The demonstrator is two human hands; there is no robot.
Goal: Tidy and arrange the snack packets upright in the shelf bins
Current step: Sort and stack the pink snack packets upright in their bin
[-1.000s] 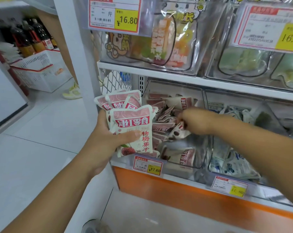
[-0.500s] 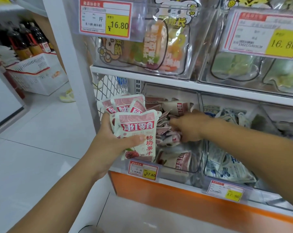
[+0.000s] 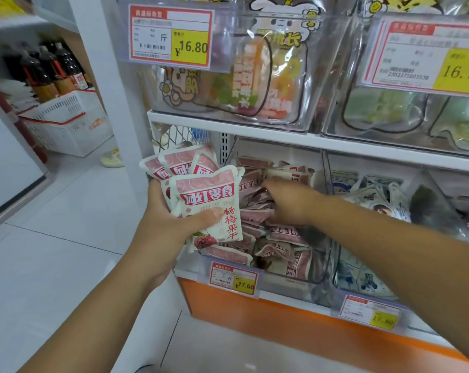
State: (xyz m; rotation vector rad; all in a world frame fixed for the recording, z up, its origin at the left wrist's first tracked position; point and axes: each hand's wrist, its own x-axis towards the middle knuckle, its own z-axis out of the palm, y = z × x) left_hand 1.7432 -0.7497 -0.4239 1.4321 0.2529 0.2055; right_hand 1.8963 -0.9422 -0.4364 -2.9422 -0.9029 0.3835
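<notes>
Pile of loose pink packets [image 3: 279, 246] sits centre frame in the clear plastic bin [image 3: 320, 267], lying flat & skewed, long axes every which way, directly under the right hand [image 3: 289, 203], the nearer one; it digs in, can't tell if pinching any. Left hand [image 3: 160, 232], just left of bin, grips an upright fanned stack [image 3: 206, 203] w/ thumb on front: glossy, puffy, crinkly pouches.

- A bunch of pink snack packets [image 3: 206, 208] is held upright in the left hand [image 3: 160, 232], before the clear bin's [image 3: 318, 273] left edge.
- The right hand [image 3: 289, 203] is laid among jumbled packets [image 3: 281, 249] in that bin, fingertips hidden.
- A price tag [image 3: 233, 277] is clipped to its front edge.
</notes>
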